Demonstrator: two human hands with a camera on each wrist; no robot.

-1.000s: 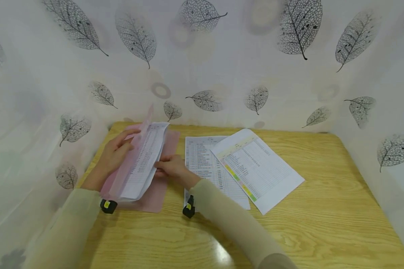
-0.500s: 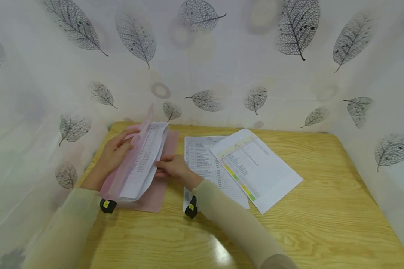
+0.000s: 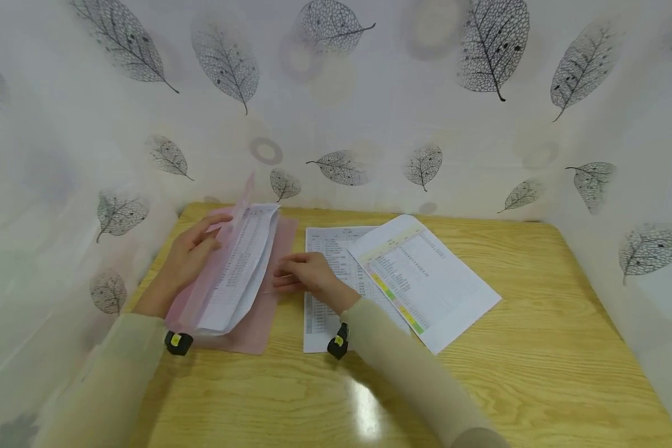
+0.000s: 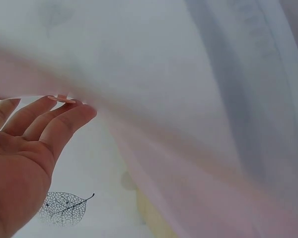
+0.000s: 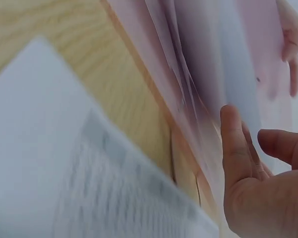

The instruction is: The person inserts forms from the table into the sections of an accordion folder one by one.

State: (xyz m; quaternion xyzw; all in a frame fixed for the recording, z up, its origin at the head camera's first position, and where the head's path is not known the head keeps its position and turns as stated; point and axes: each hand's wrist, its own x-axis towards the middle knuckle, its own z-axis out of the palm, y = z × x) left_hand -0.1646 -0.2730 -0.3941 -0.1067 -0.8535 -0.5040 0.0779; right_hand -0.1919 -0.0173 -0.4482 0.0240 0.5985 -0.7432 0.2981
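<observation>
In the head view, my left hand touches the outer side of the raised cover of a translucent pink document folder, fingers extended. A snap button shows by those fingertips in the left wrist view. Printed sheets lean against the inner side of this cover. My right hand is at the folder's right edge, apart from the sheets, holding nothing. In the right wrist view its thumb stands away from its straight fingers.
Right of the folder lies a printed sheet, partly under a tilted second sheet with yellow and green cells. Both lie on the wooden table. A leaf-patterned cloth surrounds the back and sides.
My right hand has let go of the sheets' edge and moved a little right, with its fingers loosening. The left hand, cover and leaning sheets stay in place.
</observation>
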